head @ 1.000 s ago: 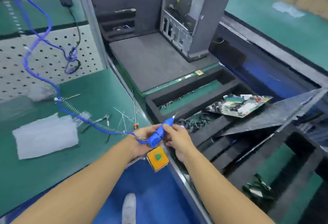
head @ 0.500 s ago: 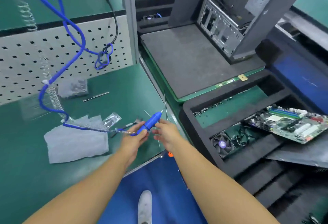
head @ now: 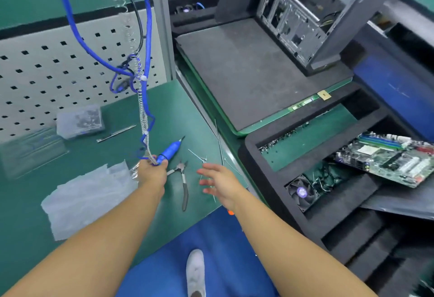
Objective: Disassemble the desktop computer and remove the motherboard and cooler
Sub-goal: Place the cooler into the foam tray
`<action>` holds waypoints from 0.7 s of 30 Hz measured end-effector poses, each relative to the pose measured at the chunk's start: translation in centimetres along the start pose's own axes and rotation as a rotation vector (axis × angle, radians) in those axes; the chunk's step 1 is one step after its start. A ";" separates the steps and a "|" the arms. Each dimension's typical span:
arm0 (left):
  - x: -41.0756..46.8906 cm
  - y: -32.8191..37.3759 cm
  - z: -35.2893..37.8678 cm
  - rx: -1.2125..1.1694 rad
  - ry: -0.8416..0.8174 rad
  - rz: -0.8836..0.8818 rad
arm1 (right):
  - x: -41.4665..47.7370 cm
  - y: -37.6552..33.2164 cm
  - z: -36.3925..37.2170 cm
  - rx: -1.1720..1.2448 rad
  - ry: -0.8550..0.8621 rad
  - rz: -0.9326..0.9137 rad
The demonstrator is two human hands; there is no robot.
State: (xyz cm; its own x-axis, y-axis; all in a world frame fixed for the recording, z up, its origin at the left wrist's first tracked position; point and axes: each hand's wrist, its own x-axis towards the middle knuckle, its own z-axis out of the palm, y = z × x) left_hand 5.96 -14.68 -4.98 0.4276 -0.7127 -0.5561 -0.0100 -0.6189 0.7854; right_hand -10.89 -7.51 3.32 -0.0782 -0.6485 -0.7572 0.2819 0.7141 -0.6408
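green bench, pegboard wall, blue floor

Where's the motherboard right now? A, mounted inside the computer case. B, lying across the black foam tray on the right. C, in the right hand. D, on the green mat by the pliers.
B: the motherboard lies across the black foam tray, and the right hand is open, holding nothing.

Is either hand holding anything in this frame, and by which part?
The left hand grips the blue screwdriver by its rear end, where the cable joins. The right hand is open and holds nothing.
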 end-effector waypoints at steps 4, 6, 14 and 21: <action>-1.5 0.8 0.4 -0.020 0.157 -0.053 | -0.1 -0.6 -0.5 0.022 0.014 -0.015; -3.1 1.1 0.2 -0.055 0.233 -0.083 | -0.4 -0.8 -0.7 0.048 0.021 -0.021; -12.1 2.6 4.3 -0.178 -0.264 -0.095 | -4.7 -1.3 -3.6 0.143 0.122 -0.136; -24.5 5.8 11.8 -0.062 -0.611 0.011 | -13.3 -2.2 -13.4 0.190 0.367 -0.283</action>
State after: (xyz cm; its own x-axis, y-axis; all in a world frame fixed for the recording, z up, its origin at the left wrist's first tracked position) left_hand -15.25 -4.74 10.01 -0.1684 -0.7909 -0.5883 0.0490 -0.6028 0.7964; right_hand -23.29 3.08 13.16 -0.4985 -0.6498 -0.5739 0.3674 0.4413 -0.8187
